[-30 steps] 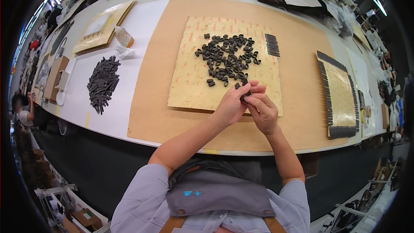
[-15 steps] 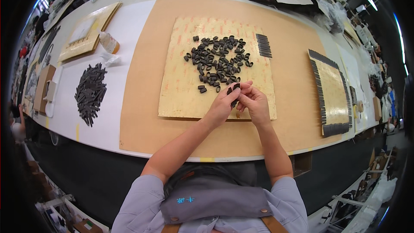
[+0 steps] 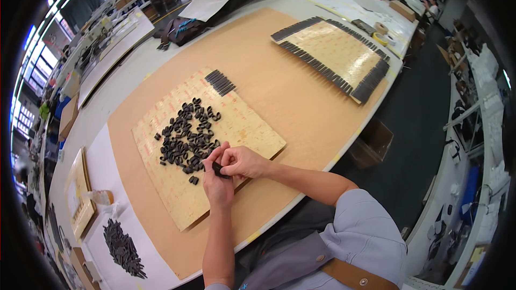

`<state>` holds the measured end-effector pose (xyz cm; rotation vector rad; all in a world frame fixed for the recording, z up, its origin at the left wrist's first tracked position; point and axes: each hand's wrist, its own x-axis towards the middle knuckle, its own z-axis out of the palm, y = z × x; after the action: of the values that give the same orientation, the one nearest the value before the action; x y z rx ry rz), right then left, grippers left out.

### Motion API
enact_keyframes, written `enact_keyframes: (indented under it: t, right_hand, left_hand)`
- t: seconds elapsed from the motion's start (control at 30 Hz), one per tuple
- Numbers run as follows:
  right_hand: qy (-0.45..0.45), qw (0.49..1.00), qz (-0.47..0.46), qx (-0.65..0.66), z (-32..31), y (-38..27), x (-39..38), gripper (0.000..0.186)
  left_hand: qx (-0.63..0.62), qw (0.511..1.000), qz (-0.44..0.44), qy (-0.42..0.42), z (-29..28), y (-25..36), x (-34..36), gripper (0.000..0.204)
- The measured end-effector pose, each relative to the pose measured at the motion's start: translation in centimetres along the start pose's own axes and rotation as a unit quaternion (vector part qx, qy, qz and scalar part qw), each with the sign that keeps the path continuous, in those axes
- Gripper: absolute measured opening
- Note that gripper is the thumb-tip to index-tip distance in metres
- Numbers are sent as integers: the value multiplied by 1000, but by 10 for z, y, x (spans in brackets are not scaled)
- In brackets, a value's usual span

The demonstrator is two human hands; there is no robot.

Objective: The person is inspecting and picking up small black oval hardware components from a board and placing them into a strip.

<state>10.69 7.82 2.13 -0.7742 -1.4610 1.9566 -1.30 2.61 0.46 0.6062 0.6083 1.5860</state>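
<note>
Near the front edge of a yellowish board [image 3: 252, 129], my two hands meet over a small black piece [image 3: 219, 170]. My left hand [image 3: 217, 185] is closed round it from below, and the fingertips of my right hand [image 3: 242, 162] pinch it from the right. The fingers partly hide its shape; whether it is a flat strip or a bent loop I cannot tell. Just beyond my hands lies a loose heap of short black loops [image 3: 185, 139] on the board. A neat row of flat black strips [image 3: 220, 82] sits at the board's far corner.
A second board [image 3: 333, 48], edged with black strips, lies at the far right of the brown sheet [image 3: 258, 53]. On white paper at the lower left are a pile of black strips [image 3: 122, 249] and a bottle [image 3: 101, 197]. Tape rolls [image 3: 380, 37] stand at the far right.
The view has swung to the right and tilted, so the table now appears rotated. Both hands stay together on the black piece by the board's near edge.
</note>
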Motion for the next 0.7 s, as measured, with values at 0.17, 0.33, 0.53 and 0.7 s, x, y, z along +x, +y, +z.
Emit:
enact_keyframes:
  t: [0.17,0.33,0.53,0.7]
  right_hand:
    - [5,1000,-15,0,13,5,5,14]
    - [97,985,-35,-135,-23,-25,20,18]
    - [283,932,15,-224,-141,-27,134,26]
    - [288,946,74,-125,-158,-30,182,19]
  left_hand:
    - [47,999,10,20,-4,6,-5,51]
    - [46,993,47,97,-11,8,5,32]
    - [36,991,-39,121,-6,21,3,27]
    - [44,992,-63,102,-8,21,-2,27]
